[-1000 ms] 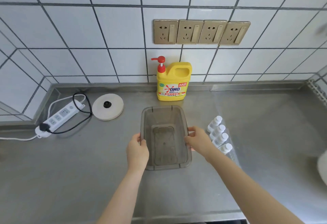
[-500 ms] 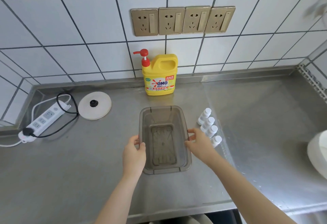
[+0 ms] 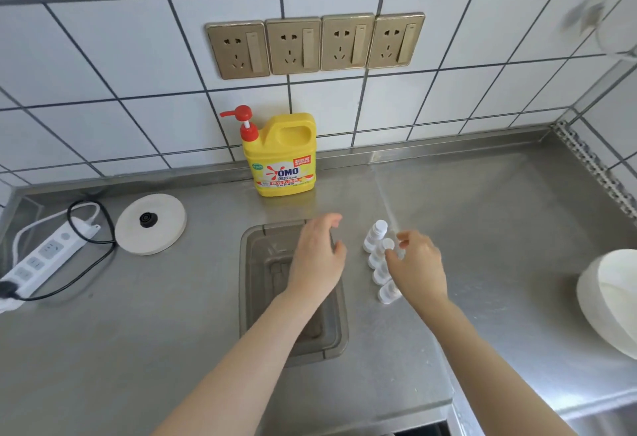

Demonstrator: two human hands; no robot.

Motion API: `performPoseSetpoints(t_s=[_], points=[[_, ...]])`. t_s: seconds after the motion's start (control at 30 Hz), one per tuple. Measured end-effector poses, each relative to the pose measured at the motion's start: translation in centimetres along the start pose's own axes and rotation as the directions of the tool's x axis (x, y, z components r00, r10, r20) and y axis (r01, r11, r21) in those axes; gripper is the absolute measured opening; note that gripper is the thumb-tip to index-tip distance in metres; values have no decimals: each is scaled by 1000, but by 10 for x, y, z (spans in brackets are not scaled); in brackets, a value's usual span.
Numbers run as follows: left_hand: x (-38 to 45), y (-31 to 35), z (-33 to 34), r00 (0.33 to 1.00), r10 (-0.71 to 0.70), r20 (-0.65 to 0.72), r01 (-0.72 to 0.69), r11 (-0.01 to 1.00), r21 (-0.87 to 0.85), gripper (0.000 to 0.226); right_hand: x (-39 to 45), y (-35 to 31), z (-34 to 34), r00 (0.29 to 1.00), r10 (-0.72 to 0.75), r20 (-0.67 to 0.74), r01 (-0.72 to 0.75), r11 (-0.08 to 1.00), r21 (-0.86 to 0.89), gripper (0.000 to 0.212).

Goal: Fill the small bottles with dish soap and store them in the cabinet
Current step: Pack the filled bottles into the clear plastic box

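Picking a first small bottle (image 3: 382, 250) with right hand (image 3: 418, 265) fingers pinching, left hand (image 3: 319, 258) loose above tray (image 3: 250, 284); uncapping next.

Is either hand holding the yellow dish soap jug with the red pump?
No, the yellow dish soap jug stands untouched against the tiled wall.

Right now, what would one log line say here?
step: reaching for bottles | right hand: at second bottle's cap, grip unclear | left hand: open over bin | soap: untouched
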State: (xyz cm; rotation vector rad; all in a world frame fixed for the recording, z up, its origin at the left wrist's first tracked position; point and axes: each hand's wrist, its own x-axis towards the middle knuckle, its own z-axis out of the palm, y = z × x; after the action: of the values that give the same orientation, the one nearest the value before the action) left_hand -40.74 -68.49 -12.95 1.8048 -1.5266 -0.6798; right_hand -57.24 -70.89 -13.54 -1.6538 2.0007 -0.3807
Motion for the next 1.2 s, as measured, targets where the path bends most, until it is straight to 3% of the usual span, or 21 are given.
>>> performPoseSetpoints(t_s=[0.17, 0.33, 0.43, 0.57, 0.7, 0.83, 0.97, 1.1, 1.2], points=[[39, 11, 45, 973, 18, 232, -39, 995, 88, 45, 20, 9, 8, 989, 84, 118, -78, 995, -61, 47], [66, 8, 74, 918, -29, 396, -42, 985, 170, 47, 34, 8, 15, 980, 98, 171, -90, 994, -56, 33], [75, 3, 83, 908, -31, 418, -41, 986, 163, 34, 38, 6, 16, 978, 114, 175, -108, 993, -43, 28], [82, -1, 88, 915, -43, 402, -4, 993, 115, 13, 47, 8, 17, 974, 126, 188, -127, 992, -5, 28], [88, -3, 91, 941, -112, 321, 119, 993, -3, 17, 59, 7, 14, 970, 134, 204, -152, 985, 76, 22], [95, -2, 82, 960, -200, 196, 234, 957, -170, 17, 67, 1, -2, 973, 132, 191, -168, 967, 190, 28], [105, 10, 52, 967, -238, 92, 255, 887, -386, 16, 71, -8, -26, 978, 90, 190, -152, 927, 343, 30], [108, 26, 5, 962, -273, 25, 236, 776, -585, 21, 62, -21, -48, 983, 25, 181, -120, 832, 541, 34], [93, 35, -27, 933, -357, 56, 278, 609, -743, 31, 48, -36, -60, 949, 11, 315, -251, 631, 734, 31]])
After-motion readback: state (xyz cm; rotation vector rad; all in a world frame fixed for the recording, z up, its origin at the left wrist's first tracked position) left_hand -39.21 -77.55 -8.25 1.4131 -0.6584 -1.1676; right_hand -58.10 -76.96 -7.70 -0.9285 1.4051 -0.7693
